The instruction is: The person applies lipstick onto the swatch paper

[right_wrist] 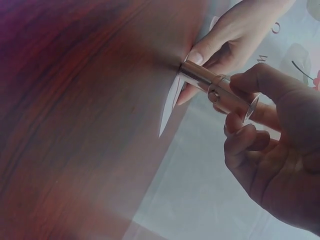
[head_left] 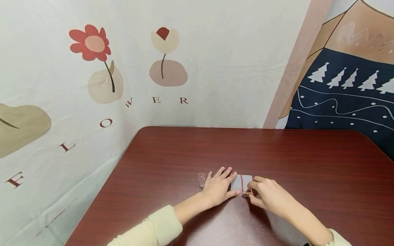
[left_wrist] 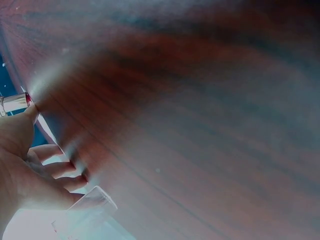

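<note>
My left hand (head_left: 218,187) lies with fingers spread on the left part of a small white sheet of paper (head_left: 236,183), holding it flat against the table. In my right hand (head_left: 271,195) is a shiny rose-gold lipstick tube (right_wrist: 220,90), gripped between thumb and fingers. Its end meets the paper close to the left thumb, and a bit of red shows at that end in the left wrist view. A red line (head_left: 241,182) runs down the sheet, with another red mark near its right edge. Just left of the left hand lies a clear plastic case (head_left: 201,179), seen close in the left wrist view.
The dark red-brown wooden table (head_left: 172,150) has rounded far corners. Behind and to its left hangs a pale cloth (head_left: 221,68) printed with flowers and letters. A dark blue printed cloth with white trees (head_left: 347,99) hangs at the right.
</note>
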`<control>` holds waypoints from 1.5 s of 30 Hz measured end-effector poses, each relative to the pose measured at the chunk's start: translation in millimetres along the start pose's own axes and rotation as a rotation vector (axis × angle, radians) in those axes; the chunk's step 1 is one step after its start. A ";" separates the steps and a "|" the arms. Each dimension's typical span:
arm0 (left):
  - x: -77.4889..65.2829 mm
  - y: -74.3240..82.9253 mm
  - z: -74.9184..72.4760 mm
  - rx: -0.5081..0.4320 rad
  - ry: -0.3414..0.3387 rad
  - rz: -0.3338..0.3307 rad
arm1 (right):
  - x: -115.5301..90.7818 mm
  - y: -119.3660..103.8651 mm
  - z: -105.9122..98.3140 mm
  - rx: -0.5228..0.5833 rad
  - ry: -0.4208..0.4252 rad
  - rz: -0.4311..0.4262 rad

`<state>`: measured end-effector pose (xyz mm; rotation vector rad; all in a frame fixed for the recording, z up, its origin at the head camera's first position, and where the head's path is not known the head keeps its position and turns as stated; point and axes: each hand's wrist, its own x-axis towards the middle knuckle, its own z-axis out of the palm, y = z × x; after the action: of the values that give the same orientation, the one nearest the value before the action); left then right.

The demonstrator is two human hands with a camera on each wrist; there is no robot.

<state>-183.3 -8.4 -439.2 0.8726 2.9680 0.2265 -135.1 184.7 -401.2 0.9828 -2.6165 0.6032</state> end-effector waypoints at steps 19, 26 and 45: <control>-2.6 1.4 2.8 0.021 0.011 0.012 | -14.4 6.6 -30.5 0.082 0.128 0.045; -2.2 1.4 3.4 0.011 0.024 0.006 | -21.5 13.1 -32.4 0.132 0.165 0.082; -2.5 50.2 -37.1 -1.921 -0.074 -0.339 | -4.9 7.9 -31.5 0.488 0.180 0.507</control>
<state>-157.2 27.2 -394.9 0.0162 1.3840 2.1676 -133.3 207.7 -377.9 0.3255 -2.6017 1.4257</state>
